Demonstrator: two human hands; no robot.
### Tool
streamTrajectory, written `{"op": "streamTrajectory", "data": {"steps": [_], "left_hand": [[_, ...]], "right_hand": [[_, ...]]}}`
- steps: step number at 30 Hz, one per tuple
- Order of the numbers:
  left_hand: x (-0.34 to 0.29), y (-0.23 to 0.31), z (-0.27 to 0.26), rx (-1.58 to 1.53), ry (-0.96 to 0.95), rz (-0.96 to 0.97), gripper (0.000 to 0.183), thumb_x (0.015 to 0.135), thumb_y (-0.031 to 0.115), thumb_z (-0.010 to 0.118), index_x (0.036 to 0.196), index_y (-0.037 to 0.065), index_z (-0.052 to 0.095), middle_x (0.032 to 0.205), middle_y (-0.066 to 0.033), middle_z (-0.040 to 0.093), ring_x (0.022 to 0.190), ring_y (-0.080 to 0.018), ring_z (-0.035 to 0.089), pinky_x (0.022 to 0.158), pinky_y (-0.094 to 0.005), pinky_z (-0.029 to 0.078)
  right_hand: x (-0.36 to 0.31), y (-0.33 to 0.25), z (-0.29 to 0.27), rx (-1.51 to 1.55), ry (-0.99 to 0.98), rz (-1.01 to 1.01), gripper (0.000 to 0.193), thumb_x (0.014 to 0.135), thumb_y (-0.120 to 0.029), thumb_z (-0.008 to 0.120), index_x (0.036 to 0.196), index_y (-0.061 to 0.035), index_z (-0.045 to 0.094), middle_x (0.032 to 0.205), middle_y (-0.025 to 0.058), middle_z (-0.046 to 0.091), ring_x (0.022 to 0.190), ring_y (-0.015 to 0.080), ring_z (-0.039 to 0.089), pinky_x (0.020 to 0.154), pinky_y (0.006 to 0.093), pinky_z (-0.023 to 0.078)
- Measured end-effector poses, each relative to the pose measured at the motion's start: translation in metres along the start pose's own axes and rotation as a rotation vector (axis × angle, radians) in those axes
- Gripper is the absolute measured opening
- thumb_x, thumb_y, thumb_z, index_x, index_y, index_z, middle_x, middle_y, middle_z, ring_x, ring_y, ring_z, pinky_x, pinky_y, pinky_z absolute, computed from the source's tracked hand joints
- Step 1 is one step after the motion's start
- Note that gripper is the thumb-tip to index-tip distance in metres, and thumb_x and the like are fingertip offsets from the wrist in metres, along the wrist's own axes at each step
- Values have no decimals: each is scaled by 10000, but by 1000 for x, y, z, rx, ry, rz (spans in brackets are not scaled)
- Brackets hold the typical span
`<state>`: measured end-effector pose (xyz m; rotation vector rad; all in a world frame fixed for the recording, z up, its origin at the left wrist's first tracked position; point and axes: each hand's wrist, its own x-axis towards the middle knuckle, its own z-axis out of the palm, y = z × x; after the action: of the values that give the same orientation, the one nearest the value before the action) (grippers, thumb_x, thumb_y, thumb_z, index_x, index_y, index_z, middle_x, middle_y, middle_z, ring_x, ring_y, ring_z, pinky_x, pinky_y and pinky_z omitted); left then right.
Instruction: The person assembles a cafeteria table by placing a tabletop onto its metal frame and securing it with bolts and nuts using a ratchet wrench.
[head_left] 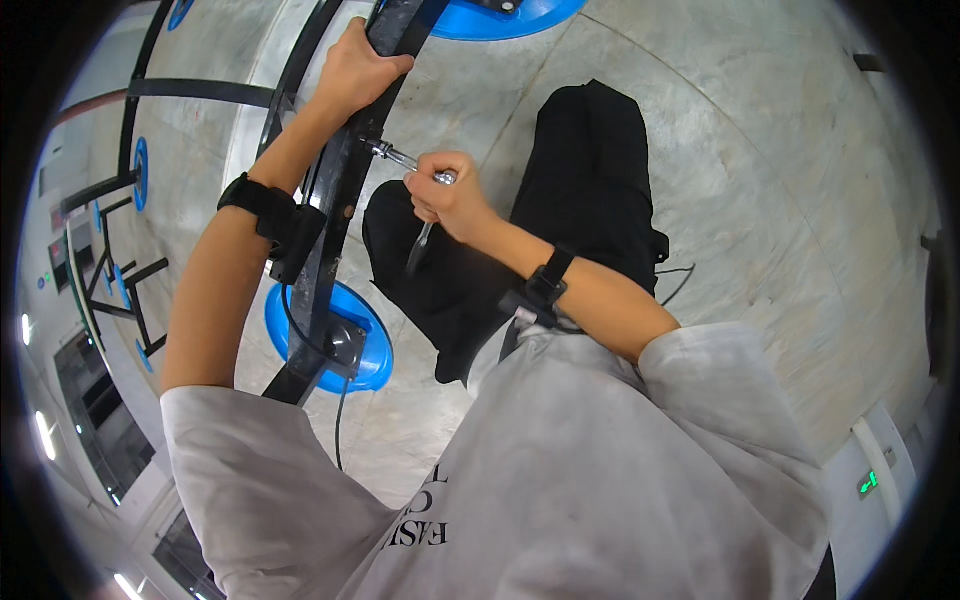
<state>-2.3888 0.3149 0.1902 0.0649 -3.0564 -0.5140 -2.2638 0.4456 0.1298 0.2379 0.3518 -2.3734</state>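
A black metal beam runs slantwise up the left side of the head view. Near its upper end my left hand is closed around it, thumb over the near edge and some fingers hidden behind. My right hand is closed around the head of a silver ratchet wrench. The wrench's socket end meets the beam's side, below my left hand. Its handle slants down out of my fist, over my dark trouser leg. Whatever fastener sits under the socket is too small to make out.
A blue round base with a dark plate sits under the beam's lower end; another blue disc lies at the top. A dark crossbar joins the beam from the left. More black frames stand farther left. Grey floor lies to the right.
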Motion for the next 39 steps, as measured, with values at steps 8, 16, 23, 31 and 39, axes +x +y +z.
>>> {"op": "streamTrajectory", "data": {"steps": [8,16,23,31,39], "left_hand": [[0,6,-5,26,-131,-72,715,605,328,683,1131,-77,417,989,-267,557,934,-343,559,819,-349,421],[5,16,-3,-30,-134,-115,648,604,334,679,1074,-51,452,973,-267,558,909,-352,564,801,-356,427],[1,-10,12,-89,-3,-29,540,575,300,647,967,-25,468,834,-264,588,819,-410,572,736,-415,457],[-3,8,4,-84,-24,-79,466,599,234,649,923,-37,451,744,-261,565,739,-404,563,667,-414,443],[-2,8,2,-156,-70,-101,472,599,222,650,942,-23,437,737,-251,560,733,-398,558,653,-411,433]], "right_hand": [[18,-42,-18,-1307,-454,-499,165,673,-37,563,543,-18,464,455,87,425,426,183,482,438,304,355],[14,-85,31,-2512,-985,-463,38,649,-102,583,629,-74,567,632,105,594,644,275,619,537,368,487],[8,-97,12,-2440,-1041,-693,43,660,-131,574,676,-97,553,566,62,543,530,245,567,439,360,419],[-53,-149,0,-1957,-610,-484,178,627,-27,623,560,-56,461,461,54,439,383,190,460,375,290,326],[-15,-78,-11,121,-106,250,240,831,-144,475,630,-148,344,441,-47,238,352,77,180,379,257,153]]}}
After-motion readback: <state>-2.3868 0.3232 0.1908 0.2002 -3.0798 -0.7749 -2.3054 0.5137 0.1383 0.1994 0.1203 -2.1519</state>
